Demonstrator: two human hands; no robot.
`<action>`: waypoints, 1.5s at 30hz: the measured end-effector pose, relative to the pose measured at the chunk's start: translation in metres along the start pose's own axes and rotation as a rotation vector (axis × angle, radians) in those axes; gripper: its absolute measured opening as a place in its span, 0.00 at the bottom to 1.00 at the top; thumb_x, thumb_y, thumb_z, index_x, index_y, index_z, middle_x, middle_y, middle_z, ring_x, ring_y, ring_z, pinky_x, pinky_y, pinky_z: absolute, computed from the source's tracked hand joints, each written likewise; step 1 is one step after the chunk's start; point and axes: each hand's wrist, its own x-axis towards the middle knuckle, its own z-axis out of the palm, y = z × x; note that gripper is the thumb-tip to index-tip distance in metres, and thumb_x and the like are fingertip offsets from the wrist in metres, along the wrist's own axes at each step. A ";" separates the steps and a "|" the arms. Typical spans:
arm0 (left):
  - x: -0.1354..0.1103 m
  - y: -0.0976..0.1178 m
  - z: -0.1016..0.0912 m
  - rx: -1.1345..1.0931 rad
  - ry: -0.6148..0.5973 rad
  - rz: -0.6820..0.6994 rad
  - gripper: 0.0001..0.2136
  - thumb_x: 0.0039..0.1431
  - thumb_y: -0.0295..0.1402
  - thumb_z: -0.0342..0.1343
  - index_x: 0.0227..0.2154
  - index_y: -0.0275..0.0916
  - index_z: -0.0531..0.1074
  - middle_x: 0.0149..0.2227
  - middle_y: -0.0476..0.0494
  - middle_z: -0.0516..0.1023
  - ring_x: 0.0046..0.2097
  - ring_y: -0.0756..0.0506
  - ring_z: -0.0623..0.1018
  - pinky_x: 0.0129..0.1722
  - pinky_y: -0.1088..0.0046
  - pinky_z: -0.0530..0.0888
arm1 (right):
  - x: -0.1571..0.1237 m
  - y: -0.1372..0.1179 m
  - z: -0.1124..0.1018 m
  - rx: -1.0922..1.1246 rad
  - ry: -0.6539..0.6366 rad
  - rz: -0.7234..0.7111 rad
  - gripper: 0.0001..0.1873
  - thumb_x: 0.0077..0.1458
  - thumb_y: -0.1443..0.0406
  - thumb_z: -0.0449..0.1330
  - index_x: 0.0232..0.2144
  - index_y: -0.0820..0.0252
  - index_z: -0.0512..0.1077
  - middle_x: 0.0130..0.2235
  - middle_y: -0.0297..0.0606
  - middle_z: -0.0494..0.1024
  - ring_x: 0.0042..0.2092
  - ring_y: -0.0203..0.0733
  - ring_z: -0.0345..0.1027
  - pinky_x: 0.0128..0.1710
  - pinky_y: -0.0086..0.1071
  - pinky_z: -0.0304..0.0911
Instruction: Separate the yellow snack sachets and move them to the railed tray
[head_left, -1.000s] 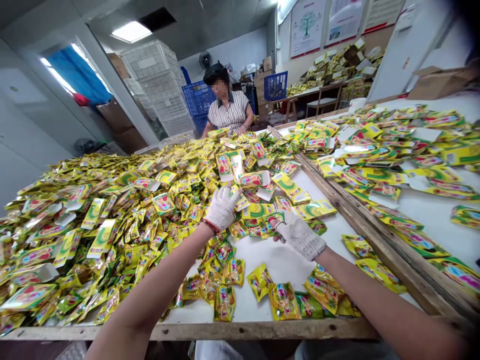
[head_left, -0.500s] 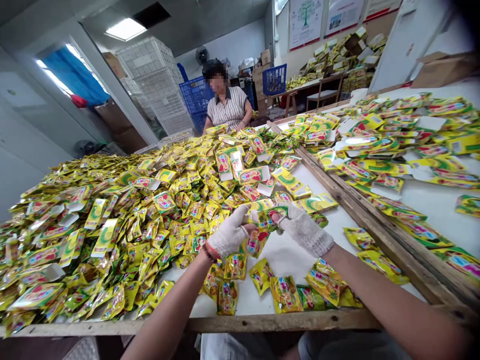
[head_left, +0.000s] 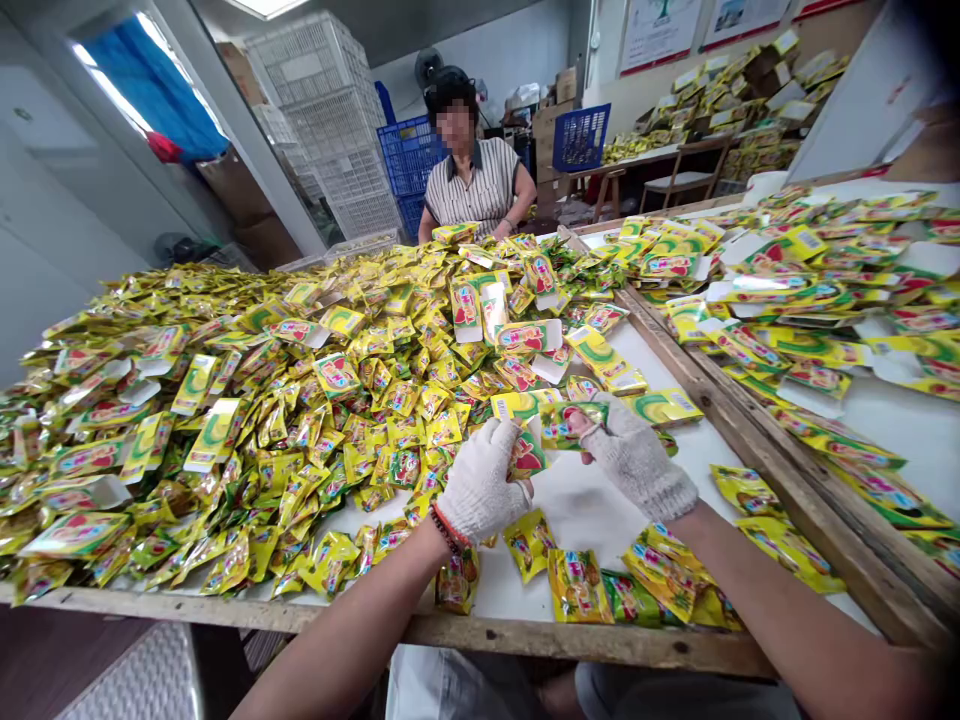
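Note:
Both my hands wear white knit gloves and meet just above the table's near edge. My left hand (head_left: 484, 485) is closed around a small carton with a red and green print (head_left: 526, 452). My right hand (head_left: 637, 462) pinches a yellow-green sachet (head_left: 564, 424) by its end, right beside the carton. A huge heap of yellow sachets and flat cartons (head_left: 247, 400) covers the white table (head_left: 592, 505) to the left and behind my hands. A few loose sachets (head_left: 577, 585) lie under my forearms at the front edge.
A wooden rail (head_left: 720, 420) divides this table from a second one on the right, strewn with flat yellow cartons (head_left: 810, 300). A person in a striped shirt (head_left: 476, 185) sits at the far end. White crates (head_left: 330, 130), blue baskets and stacked boxes stand behind.
My left hand came back from the heap towards me and closed on a carton. My right hand lifted a sachet and brought it up beside the left. The view shifted slightly right.

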 end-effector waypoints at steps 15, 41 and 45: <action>0.002 -0.007 0.003 -0.168 -0.121 0.200 0.32 0.47 0.32 0.57 0.57 0.38 0.58 0.55 0.35 0.67 0.55 0.37 0.69 0.56 0.60 0.67 | -0.011 -0.003 0.007 -0.590 -0.064 -0.233 0.22 0.62 0.53 0.46 0.45 0.60 0.72 0.42 0.50 0.78 0.43 0.51 0.71 0.43 0.38 0.63; 0.000 -0.004 0.007 -0.106 0.034 0.210 0.33 0.47 0.28 0.57 0.59 0.39 0.59 0.52 0.35 0.67 0.54 0.36 0.69 0.54 0.57 0.68 | -0.013 -0.017 0.004 0.123 -0.630 0.184 0.11 0.52 0.57 0.54 0.25 0.58 0.63 0.13 0.31 0.68 0.15 0.32 0.54 0.17 0.25 0.50; 0.002 -0.004 0.001 -0.400 0.099 0.145 0.37 0.48 0.34 0.62 0.62 0.39 0.54 0.54 0.34 0.65 0.56 0.38 0.68 0.56 0.59 0.67 | -0.014 -0.016 0.012 0.208 -0.593 0.256 0.11 0.52 0.57 0.55 0.25 0.57 0.60 0.12 0.28 0.66 0.15 0.31 0.54 0.17 0.24 0.49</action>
